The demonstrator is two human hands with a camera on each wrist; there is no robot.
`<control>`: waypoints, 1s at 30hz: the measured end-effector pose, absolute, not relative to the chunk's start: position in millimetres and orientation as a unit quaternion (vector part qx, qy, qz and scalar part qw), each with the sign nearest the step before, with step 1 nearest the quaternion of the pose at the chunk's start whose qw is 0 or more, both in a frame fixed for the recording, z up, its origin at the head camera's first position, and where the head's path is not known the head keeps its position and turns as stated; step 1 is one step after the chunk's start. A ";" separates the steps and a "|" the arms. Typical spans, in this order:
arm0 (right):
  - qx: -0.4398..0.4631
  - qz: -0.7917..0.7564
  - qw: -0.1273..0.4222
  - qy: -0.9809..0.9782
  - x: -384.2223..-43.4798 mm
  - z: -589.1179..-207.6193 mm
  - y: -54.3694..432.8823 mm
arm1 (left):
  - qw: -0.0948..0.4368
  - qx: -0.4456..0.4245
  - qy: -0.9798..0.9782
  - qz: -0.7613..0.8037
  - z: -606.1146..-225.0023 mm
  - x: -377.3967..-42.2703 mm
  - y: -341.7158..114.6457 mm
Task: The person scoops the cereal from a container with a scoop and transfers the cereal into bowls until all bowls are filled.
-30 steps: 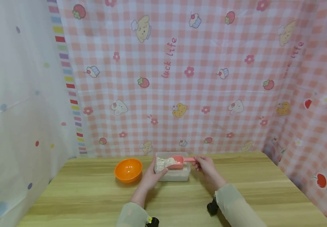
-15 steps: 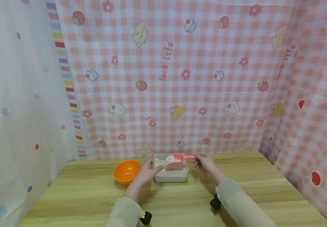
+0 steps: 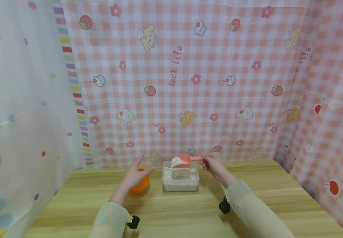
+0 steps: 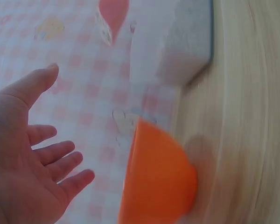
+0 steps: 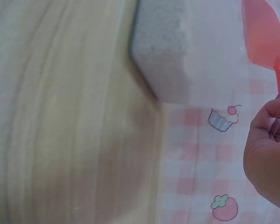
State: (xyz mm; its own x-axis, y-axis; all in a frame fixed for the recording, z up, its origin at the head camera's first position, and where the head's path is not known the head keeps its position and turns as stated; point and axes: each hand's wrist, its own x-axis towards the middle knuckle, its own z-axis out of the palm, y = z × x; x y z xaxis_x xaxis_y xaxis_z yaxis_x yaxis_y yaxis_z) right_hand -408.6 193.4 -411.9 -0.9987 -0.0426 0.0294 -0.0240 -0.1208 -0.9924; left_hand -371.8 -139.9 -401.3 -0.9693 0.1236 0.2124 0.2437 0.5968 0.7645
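My right hand (image 3: 214, 167) grips the handle of a pink scoop (image 3: 186, 162), which is heaped with pale flakes that look like oats (image 3: 176, 161). The scoop is raised over a translucent plastic container (image 3: 180, 185) holding more of the same flakes. In the right wrist view the scoop (image 5: 266, 39) hangs above the container's side wall (image 5: 210, 56). My left hand (image 3: 132, 177) is held over an orange bowl (image 3: 141, 185), fingers spread and holding nothing. It covers much of the bowl in the head view. The left wrist view has the bowl (image 4: 161, 179) beside the fingers, apart from them.
A wooden table (image 3: 171, 215) carries the container and the bowl, the bowl to the left. Behind stands a pink checked curtain (image 3: 165, 109), close to the table's back edge. A white dotted curtain (image 3: 25, 115) hangs on the left.
My left hand has let go of the container and moved left over the bowl. The scoop has been lifted out of the flakes, with a load in it, by my right hand.
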 end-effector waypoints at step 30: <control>-0.050 -0.751 0.027 0.658 -414.4 -391.4 119.5 | 0.055 -0.035 -0.908 -0.413 -449.7 -351.9 -188.3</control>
State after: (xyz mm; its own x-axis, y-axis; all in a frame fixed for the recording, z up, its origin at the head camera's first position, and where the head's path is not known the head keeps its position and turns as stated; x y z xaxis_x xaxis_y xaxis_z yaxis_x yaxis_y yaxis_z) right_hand -414.4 119.5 -391.4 -0.9934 -0.1075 0.0396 -0.0251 -0.1327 -0.9908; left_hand -351.9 -188.3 -449.7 -0.9915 0.0185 0.1287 0.1092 0.6558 0.7470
